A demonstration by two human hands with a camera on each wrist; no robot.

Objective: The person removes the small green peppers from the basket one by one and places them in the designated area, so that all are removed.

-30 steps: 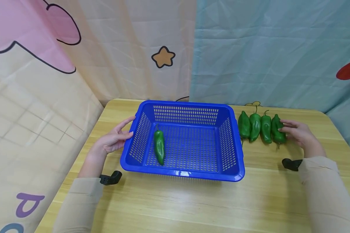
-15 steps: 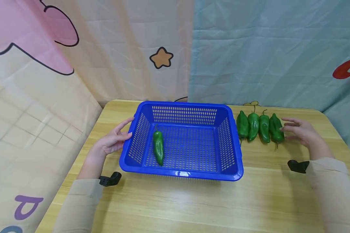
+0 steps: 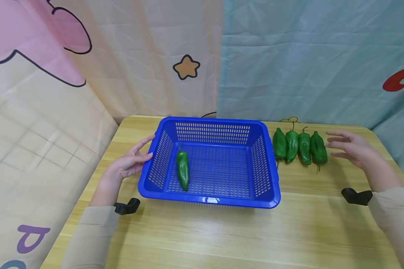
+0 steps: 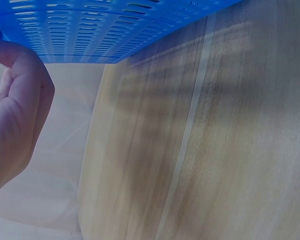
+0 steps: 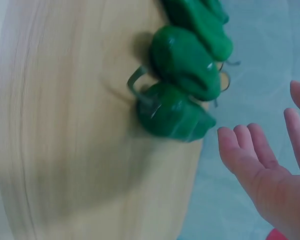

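A blue plastic basket with slotted walls is at the middle of the table, and one green pepper lies inside toward its left end. My left hand grips the basket's left rim; in the left wrist view the thumb bends at the basket's edge. To the right of the basket, several green peppers lie side by side in a row. My right hand is just right of the rightmost pepper, fingers spread and holding nothing. The right wrist view shows a gap between fingertips and that pepper.
The light wooden table runs back to a printed cloth curtain, with another patterned cloth along the left. A black wrist mount sits on the right forearm and another mount on the left.
My right hand has let go of the rightmost pepper and drawn away to the right. That pepper stays in the row. My left hand and the basket keep their places.
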